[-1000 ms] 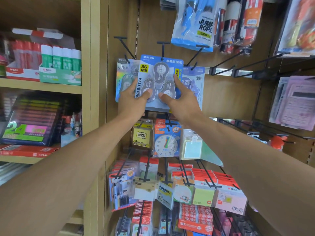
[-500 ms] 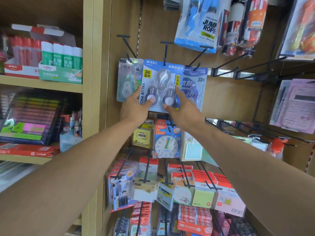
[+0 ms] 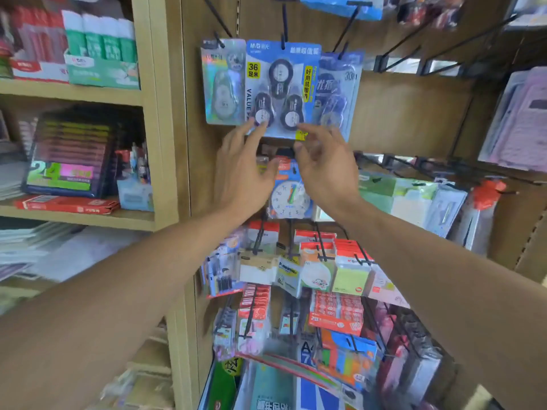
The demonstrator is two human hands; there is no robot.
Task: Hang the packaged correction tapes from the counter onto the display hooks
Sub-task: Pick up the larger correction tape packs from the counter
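The blue tape pack hangs on a black hook in the upper middle of the frame, 3 dispensers showing behind its clear blister. It overlaps a silvery pack on its left and a paler blue pack on its right, so its side edges have no free room; only its bottom edge is open.

Just under that edge, the left hand has its fingers spread and nearly straight, tips at the pack's lower left corner, gripping nothing. The right hand sits beside it with fingers loosely bent, holding nothing; whether its tips touch the pack is blurred. Between the 2 hands shows a clock card.

To the right of the packs the board is bare wood, with unloaded hooks jutting out above it. Lower in the frame, hooks crowd with sticky notes and small red packs.

At upper left, a shelf holds an open box of green-capped glue sticks.
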